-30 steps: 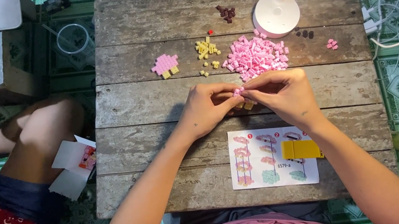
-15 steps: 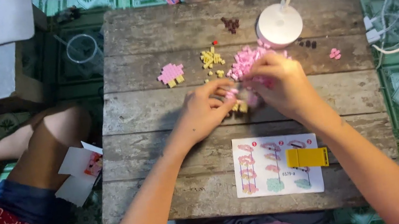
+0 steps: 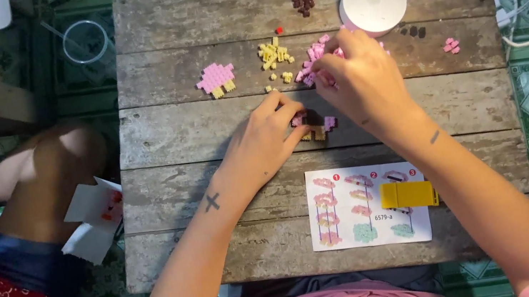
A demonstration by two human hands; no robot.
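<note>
Pink bricks (image 3: 314,54) being picked by right hand (image 3: 358,81), fingers pinched, grip contents unclear; left hand (image 3: 270,141) steadying small build (image 3: 316,129) on desk (image 3: 212,179); next: careful seating

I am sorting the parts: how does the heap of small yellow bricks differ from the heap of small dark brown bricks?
The heap of small yellow bricks is larger, paler and more scattered than the heap of small dark brown bricks. The yellow bricks lie nearer the right hand; the brown ones lie nearer the table's far edge. Both are loose.
</note>
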